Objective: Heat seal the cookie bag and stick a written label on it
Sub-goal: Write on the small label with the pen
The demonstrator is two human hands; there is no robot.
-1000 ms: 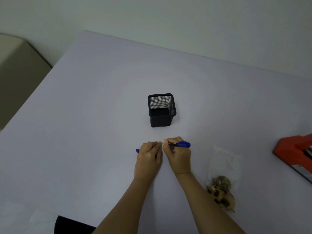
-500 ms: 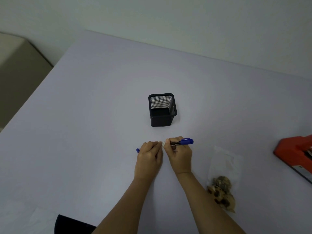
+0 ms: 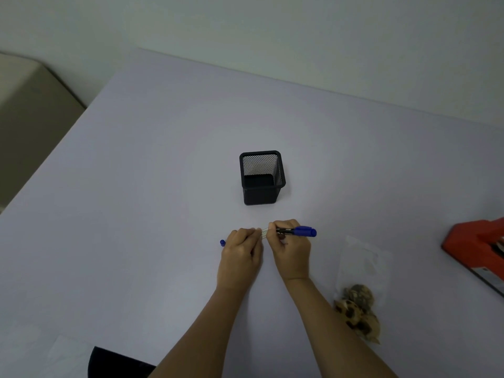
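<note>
Just nearer the person than the black mesh pen holder point(image 3: 261, 178), both hands meet on the desk point(image 3: 136, 214). Right hand point(image 3: 290, 249) curled round a blue marker point(image 3: 300, 231), blue end pointing right. Left hand point(image 3: 240, 255), fingers bent, pinches a small white label point(image 3: 264, 232) showing between the hands; a blue bit point(image 3: 222, 242) peeks out at its left. Cookie bag point(image 3: 360, 282) lies flat to the holder's near right, beside the right forearm. Red heat sealer point(image 3: 474, 246) further right.
</note>
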